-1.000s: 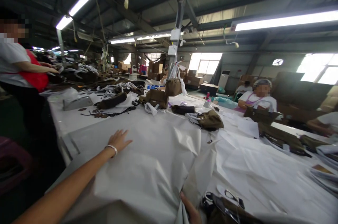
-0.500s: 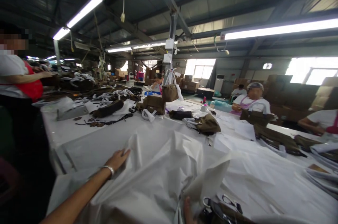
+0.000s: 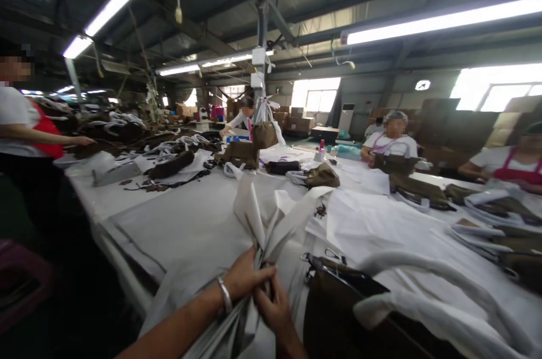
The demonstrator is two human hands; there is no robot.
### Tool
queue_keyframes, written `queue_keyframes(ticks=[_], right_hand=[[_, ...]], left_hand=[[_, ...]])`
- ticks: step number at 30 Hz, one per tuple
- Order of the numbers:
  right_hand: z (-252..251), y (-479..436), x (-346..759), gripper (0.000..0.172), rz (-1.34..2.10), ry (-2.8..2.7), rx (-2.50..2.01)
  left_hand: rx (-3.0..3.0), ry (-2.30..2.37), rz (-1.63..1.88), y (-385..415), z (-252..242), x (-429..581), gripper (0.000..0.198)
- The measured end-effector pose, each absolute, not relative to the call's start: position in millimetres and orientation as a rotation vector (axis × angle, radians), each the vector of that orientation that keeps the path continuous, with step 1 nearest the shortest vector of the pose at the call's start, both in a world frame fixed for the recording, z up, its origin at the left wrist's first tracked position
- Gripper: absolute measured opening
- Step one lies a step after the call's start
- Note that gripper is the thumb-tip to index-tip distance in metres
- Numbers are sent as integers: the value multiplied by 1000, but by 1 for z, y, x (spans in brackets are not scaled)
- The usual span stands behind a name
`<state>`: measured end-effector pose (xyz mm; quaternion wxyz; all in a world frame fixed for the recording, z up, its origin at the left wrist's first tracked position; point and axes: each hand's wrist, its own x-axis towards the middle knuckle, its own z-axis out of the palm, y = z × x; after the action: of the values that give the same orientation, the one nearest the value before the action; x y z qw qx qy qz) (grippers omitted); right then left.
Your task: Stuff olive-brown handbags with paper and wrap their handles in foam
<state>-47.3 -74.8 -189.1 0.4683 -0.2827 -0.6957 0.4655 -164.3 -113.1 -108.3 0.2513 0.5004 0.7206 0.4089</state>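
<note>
My left hand (image 3: 245, 277), with a silver bracelet on the wrist, is closed around a bunched sheet of white wrapping paper (image 3: 266, 218) that stands up in crumpled folds. My right hand (image 3: 273, 305) grips the same bunch just below and to the right; the two hands touch. A dark olive-brown bag (image 3: 339, 305) with metal hardware and a white paper-wrapped handle (image 3: 427, 291) lies right beside my right hand. All of it rests on a long table (image 3: 178, 220) covered in white paper.
More brown bags (image 3: 322, 175), straps and paper sheets lie along the table. A person in white and red (image 3: 25, 122) stands at the left edge. Other workers (image 3: 392, 141) sit on the far right side. Cardboard boxes are stacked behind. A post (image 3: 259, 82) rises mid-table.
My left hand slid from lying flat on the sheet back toward me, gathering the paper into a bunch. My right hand came up to grip it too. The brown bag came into fuller view.
</note>
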Motion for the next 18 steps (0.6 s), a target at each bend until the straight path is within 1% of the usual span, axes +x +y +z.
queue_keyframes(ticks=[1, 2, 3, 5, 8, 10, 12, 14, 18], right_hand=[[-182, -78, -45, 46, 1246, -1704, -594], [-175, -80, -42, 48, 1321, -1696, -522], [-169, -81, -39, 46, 1340, -1688, -501], [-159, -80, -35, 46, 1179, -1721, -619], [-157, -77, -31, 49, 767, -1918, -921], [-162, -79, -31, 61, 640, -2064, -1104], [-168, -83, -34, 77, 646, -2139, -1217], [-172, -87, -40, 88, 699, -2179, -1228], [-172, -84, -55, 92, 770, -2263, -1153]], left_hand=[[1346, 1931, 1145, -116, -102, -174, 71], [1317, 1920, 1176, -120, -96, -184, 69], [1279, 1929, 1208, -126, -89, -195, 68], [1177, 1991, 1270, -139, -74, -220, 72], [1009, 2124, 1344, -165, -57, -260, 75], [910, 2208, 1369, -182, -52, -282, 70], [834, 2273, 1374, -196, -55, -298, 64], [790, 2321, 1372, -203, -63, -307, 57], [821, 2332, 1331, -202, -91, -314, 53]])
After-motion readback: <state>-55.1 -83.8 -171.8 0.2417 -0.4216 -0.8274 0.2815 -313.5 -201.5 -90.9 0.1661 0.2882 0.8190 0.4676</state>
